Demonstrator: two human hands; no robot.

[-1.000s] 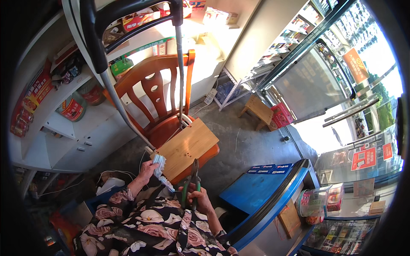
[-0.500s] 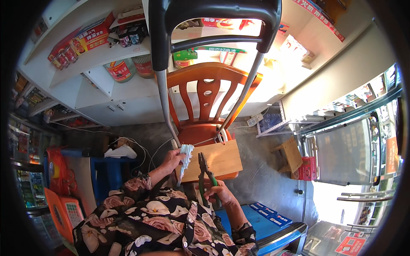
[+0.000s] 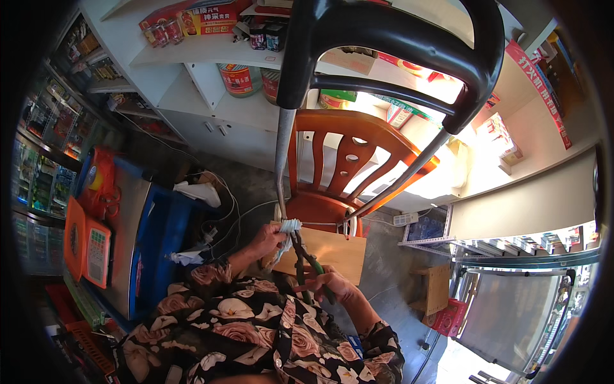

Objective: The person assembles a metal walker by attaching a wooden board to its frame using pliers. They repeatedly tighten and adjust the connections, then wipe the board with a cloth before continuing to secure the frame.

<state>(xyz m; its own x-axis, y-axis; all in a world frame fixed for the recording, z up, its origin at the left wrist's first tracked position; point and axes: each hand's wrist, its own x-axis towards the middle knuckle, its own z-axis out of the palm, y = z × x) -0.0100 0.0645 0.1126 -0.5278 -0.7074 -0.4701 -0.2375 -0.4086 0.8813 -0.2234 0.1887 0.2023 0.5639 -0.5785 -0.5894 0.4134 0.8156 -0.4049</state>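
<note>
In my left hand I pinch a pale blue-and-white ridged bundle; I cannot tell whether it is cord or strips. Part of it hangs down below my fingers. My right hand grips pliers with green handles and dark jaws. The pliers point up and away from me, and their jaws meet the bundle. The handles are somewhat apart. Beneath both hands a light wooden board lies over the seat of a reddish-brown wooden chair.
A trolley's black handle on metal tubes rises in front of the chair. White shelves with boxes and jars stand beyond. At left is a blue-sided table with an orange scale. A wooden stool stands at right.
The pliers' jaws have come up to the bundle, from which they stood apart. The bundle's top now leans over toward the jaws. My view has turned toward the left.
</note>
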